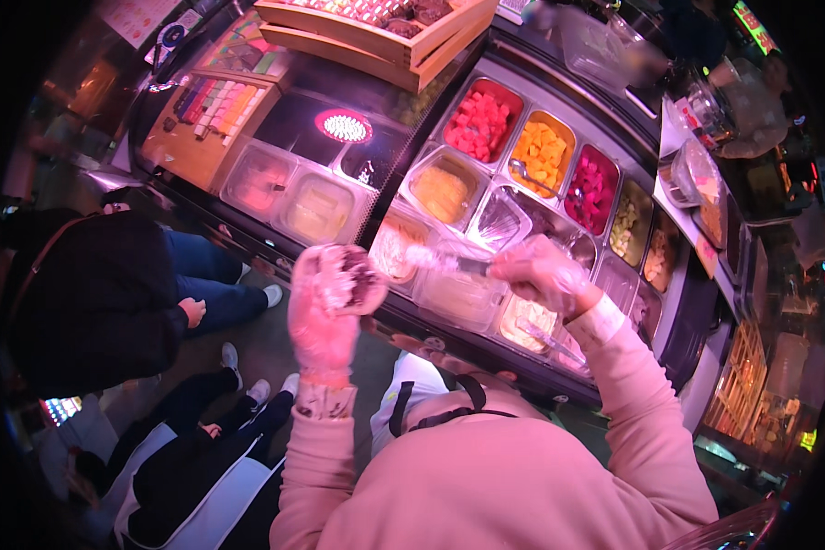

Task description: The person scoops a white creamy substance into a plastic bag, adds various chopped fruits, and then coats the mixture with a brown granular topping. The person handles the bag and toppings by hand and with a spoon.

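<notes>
My gloved left hand [324, 337] holds up a round pastry [374, 291] at the counter's front edge. Pale cream and a dark filling lie on the pastry's open face. In my gloved right hand [543, 277] is the dark handle of a spatula [472, 266], its blade coated with whitish cream and pointing left toward the pastry, apart from it. Below and between the two hands sits a tub of pale cream [396, 247]. Beside it a lidded clear tub [458, 295] is partly covered by the spatula. Another cream tub [525, 323] with a utensil in it lies under my right wrist.
Metal pans of red cubes [478, 119], yellow cubes [539, 151] and magenta cubes [590, 188] fill the counter farther off. A wooden crate [412, 55] stands at the back. Two covered tubs [319, 209] lie at left. People [101, 293] stand beyond the counter's left edge.
</notes>
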`<state>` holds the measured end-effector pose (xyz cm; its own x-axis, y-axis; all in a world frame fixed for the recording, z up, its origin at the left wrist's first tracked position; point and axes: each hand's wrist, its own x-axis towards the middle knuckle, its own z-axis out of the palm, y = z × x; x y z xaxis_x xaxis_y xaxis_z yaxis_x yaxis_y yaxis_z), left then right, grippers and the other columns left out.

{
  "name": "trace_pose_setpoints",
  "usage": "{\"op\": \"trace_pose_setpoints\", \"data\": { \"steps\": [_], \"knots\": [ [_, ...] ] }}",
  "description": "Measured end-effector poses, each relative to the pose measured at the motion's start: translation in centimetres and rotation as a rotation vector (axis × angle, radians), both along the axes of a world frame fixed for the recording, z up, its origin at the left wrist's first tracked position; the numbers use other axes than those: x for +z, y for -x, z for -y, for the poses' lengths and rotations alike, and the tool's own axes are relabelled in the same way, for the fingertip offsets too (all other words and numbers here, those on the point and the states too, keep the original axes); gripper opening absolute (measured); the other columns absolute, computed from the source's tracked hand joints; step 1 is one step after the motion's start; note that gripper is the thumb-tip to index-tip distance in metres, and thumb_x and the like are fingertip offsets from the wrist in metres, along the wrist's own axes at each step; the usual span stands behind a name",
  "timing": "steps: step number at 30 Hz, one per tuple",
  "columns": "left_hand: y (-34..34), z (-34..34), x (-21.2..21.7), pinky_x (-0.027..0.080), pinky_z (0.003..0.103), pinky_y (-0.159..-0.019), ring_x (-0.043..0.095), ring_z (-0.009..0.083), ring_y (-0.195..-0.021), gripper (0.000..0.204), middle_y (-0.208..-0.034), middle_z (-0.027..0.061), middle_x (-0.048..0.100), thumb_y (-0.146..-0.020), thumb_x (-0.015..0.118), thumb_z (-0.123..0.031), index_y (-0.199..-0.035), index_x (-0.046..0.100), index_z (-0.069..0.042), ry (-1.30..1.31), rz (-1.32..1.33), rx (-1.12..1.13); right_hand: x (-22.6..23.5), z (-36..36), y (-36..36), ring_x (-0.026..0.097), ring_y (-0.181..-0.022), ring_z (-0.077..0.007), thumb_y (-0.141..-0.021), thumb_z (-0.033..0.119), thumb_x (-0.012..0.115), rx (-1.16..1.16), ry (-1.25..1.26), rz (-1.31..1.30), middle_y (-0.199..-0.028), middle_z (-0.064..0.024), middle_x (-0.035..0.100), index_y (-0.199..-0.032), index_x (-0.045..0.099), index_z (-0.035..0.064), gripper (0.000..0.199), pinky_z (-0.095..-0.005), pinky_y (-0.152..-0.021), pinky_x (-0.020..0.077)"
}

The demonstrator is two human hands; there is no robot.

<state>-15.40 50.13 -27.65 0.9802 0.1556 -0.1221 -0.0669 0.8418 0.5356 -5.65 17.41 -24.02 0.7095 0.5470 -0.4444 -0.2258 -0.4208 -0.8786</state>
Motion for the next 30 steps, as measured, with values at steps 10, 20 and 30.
{"op": "trace_pose_setpoints", "data": {
  "steps": [10, 20, 30],
  "knots": [
    [6.0, -5.0, -0.5, 0.038, 0.063, -0.117, 0.054, 0.0315, -0.139, 0.074, -0.153, 0.0117, 0.054, -0.104, 0.062, -0.052, -0.157, 0.043, -0.005, 0.105, -0.209, 0.063, -20.4, -16.5, -1.1, 0.073, -0.078, -0.0429, -0.094, 0.014, 0.056, 0.065, 0.634, 0.666, -0.086, -0.0236, 0.074, -0.093, 0.072, -0.0009, 0.022, -0.0521, -0.068, 0.0581],
    [6.5, -3.0, -2.5, 0.041, 0.057, -0.119, 0.053, 0.0322, -0.139, 0.072, -0.151, 0.0100, 0.055, -0.105, 0.054, -0.060, -0.150, 0.050, -0.004, 0.203, -0.318, 0.055, -17.4, -15.3, 0.8, 0.076, -0.087, -0.0405, -0.095, 0.022, 0.054, 0.438, 0.474, 0.558, -0.095, -0.0219, 0.077, -0.101, 0.080, 0.0091, 0.030, -0.0504, -0.078, 0.0591],
    [4.4, 0.7, 0.5, 0.039, 0.057, -0.121, 0.052, 0.0308, -0.141, 0.080, -0.154, 0.0105, 0.053, -0.104, 0.050, -0.067, -0.154, 0.047, -0.005, 0.266, -0.241, -0.026, -9.8, -7.3, -6.0, 0.074, -0.085, -0.0414, -0.087, 0.020, 0.064, 0.684, 0.568, 0.641, -0.089, -0.0173, 0.077, -0.100, 0.081, 0.0089, 0.023, -0.0505, -0.073, 0.0586]
  ]
}}
